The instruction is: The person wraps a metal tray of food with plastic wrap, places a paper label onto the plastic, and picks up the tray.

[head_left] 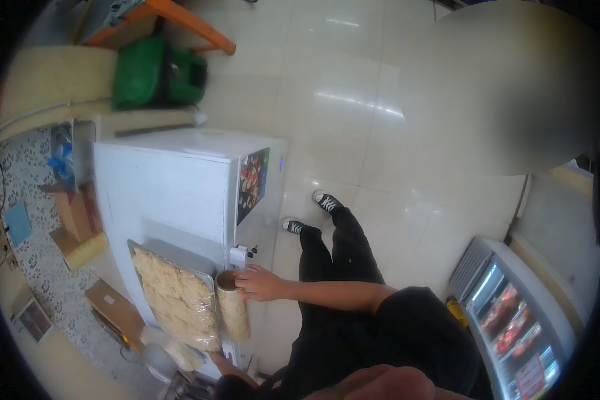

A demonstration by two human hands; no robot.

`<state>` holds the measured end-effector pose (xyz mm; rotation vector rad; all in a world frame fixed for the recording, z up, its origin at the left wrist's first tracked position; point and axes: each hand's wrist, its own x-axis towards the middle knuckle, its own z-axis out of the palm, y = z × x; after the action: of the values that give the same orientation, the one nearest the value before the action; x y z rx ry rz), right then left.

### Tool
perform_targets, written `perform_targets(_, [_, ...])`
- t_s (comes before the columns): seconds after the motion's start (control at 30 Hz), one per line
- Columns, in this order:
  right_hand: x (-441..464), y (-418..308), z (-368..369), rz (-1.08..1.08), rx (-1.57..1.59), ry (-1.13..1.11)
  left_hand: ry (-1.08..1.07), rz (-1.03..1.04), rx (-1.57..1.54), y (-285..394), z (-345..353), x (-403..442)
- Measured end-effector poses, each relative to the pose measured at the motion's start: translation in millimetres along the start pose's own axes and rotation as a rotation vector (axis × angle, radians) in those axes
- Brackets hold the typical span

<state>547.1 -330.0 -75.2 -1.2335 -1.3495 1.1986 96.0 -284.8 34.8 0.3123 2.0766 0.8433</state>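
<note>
Glossy pale tile makes up the floor, spreading away above and to the right of the right hand in the view. White and boxy, the big appliance lies directly under the grip, with a colourful food picture on the face above the right hand. Well apart from the grip, at the far right of the view, is the lit display case, with red items behind its glass. Green and also well apart, the bin sits up and to the left of the grip.

Just left of the right hand, the metal tray rests on the appliance, bearing a lumpy, pale tan food under clear, wrinkled film. Farther left, beyond the tray, is the brown cardboard box.

Between the tray and the right hand lies the patterned roll, its open end at that hand's fingers and its length running alongside the tray. The right hand is closed on the rim of this end. The left hand is at the tray's lower corner; its fingers are partly hidden, so I cannot tell whether they grip.
</note>
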Motion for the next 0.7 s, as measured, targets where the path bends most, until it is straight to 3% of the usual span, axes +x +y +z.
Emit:
perform_targets(0.2, [0,-1,-5,0.022,0.01,0.003,0.146,-0.295,-0.319,-96,-3,-43])
perform_targets(0.27, [-1,-2,-6,0.047,-0.038,0.014,-0.077,-0.13,-0.268,-121,19,-68])
perform_targets(0.3, [1,-5,-1,0.038,-0.051,-0.005,-0.043,-0.052,-0.155,-122,37,-76])
perform_targets(0.33, [6,-1,2,0.084,-0.049,-0.024,-0.249,0.135,-0.017,-133,33,-56])
perform_targets(0.37, [9,-1,5,0.124,-0.026,-0.067,-0.317,0.409,0.154,-128,66,-89])
perform_targets(0.4, [10,-13,3,0.082,-0.004,-0.028,-0.39,0.659,0.084,-130,73,-92])
perform_targets(0.43, [11,-24,0,0.04,0.017,0.01,-0.129,0.403,-0.129,-145,60,-66])
perform_targets(0.47, [22,-33,-10,-0.008,-0.003,0.102,-0.101,0.388,-0.223,-135,74,-82])
perform_targets(0.5, [35,-39,-18,0.004,-0.02,0.04,-0.108,0.372,-0.321,-120,100,-97])
perform_targets(0.7, [42,-63,-20,0.19,-0.096,-0.087,-0.305,0.366,-0.259,-134,70,-90])
